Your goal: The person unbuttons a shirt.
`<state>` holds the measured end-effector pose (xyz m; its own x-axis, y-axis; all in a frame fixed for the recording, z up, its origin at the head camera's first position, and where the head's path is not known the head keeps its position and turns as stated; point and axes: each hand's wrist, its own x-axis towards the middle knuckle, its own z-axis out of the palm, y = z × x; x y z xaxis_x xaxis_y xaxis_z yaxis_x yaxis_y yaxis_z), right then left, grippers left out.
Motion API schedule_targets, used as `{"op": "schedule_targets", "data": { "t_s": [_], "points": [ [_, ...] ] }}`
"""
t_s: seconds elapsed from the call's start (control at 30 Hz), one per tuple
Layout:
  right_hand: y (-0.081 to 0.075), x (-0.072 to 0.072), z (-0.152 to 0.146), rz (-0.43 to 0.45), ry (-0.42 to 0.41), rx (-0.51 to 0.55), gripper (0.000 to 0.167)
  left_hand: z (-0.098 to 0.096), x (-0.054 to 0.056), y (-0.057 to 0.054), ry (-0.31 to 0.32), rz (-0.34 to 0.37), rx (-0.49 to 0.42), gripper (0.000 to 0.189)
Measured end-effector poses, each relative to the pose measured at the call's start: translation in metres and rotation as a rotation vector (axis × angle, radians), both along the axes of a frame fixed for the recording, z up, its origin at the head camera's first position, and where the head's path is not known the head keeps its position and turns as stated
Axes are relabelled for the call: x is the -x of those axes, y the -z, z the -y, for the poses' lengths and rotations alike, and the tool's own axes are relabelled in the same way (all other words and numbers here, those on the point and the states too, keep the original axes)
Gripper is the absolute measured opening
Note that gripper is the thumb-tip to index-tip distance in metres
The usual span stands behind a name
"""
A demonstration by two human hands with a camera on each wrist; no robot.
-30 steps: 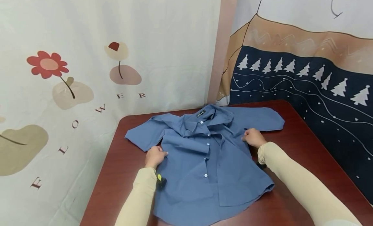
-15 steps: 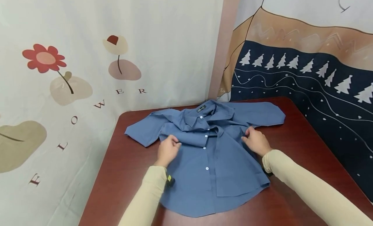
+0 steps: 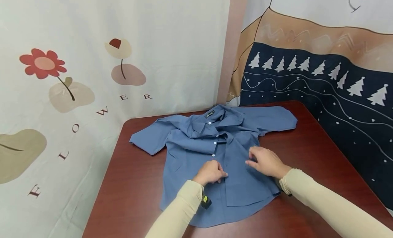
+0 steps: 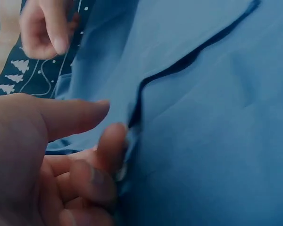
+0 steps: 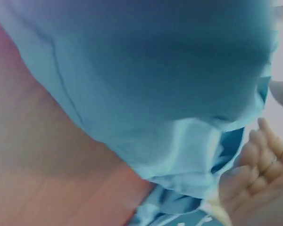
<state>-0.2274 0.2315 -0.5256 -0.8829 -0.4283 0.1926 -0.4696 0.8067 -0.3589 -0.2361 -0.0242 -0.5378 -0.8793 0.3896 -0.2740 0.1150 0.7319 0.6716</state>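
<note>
A blue button-up shirt (image 3: 196, 190) lies front up, collar at the far end and both sleeves spread. My left hand (image 3: 210, 172) is over the middle of the shirt, fingertips right at the edge of the loose front panel (image 3: 242, 183). In the left wrist view, the left thumb (image 4: 80, 115) and bent index finger (image 4: 112, 143) stand apart beside that edge. My right hand (image 3: 266, 162) hovers over the right side of the shirt, thumb and fingers apart with nothing between them. The right wrist view is blurred, showing cloth (image 5: 155, 84) and loosely bent fingers (image 5: 259, 160).
The shirt lies on a dark red-brown table (image 3: 132, 183) with rounded far corners. Behind it hangs a pale curtain (image 3: 178, 54) with printed flowers. A dark curtain with white trees (image 3: 307, 84) runs along the right side.
My left hand has left the shirt's left side and moved right to the middle edge. The right hand has let go near the armpit and come slightly nearer and leftward.
</note>
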Motion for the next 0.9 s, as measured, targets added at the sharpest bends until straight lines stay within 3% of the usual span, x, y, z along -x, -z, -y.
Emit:
{"op": "schedule_targets", "data": {
  "t_s": [0.1,0.2,0.27,0.4,0.53,0.63,0.9],
  "points": [
    [0.003,-0.019,0.009,-0.014,-0.194,-0.032,0.035,-0.005,0.0,0.007,-0.048,-0.003,-0.046,0.024],
    [0.013,-0.037,0.024,0.065,-0.383,-0.077,0.037,-0.009,0.008,0.014,-0.126,-0.037,-0.086,0.021],
    [0.021,-0.046,0.035,0.13,-0.452,-0.118,0.04,-0.012,0.016,0.017,-0.174,-0.053,-0.114,0.021],
    [0.033,-0.05,0.049,0.183,-0.454,-0.179,0.041,-0.018,0.031,0.021,-0.216,-0.106,-0.113,0.019],
    [0.038,-0.036,0.055,0.108,-0.42,-0.193,0.032,-0.022,0.052,0.024,-0.24,-0.203,-0.012,0.017],
    [0.04,-0.024,0.06,0.039,-0.401,-0.19,0.024,-0.019,0.066,0.026,-0.272,-0.229,0.015,0.015],
    [0.043,-0.001,0.063,-0.108,-0.343,-0.18,0.012,-0.021,0.091,0.029,-0.302,-0.228,-0.11,0.015]
  ]
}}
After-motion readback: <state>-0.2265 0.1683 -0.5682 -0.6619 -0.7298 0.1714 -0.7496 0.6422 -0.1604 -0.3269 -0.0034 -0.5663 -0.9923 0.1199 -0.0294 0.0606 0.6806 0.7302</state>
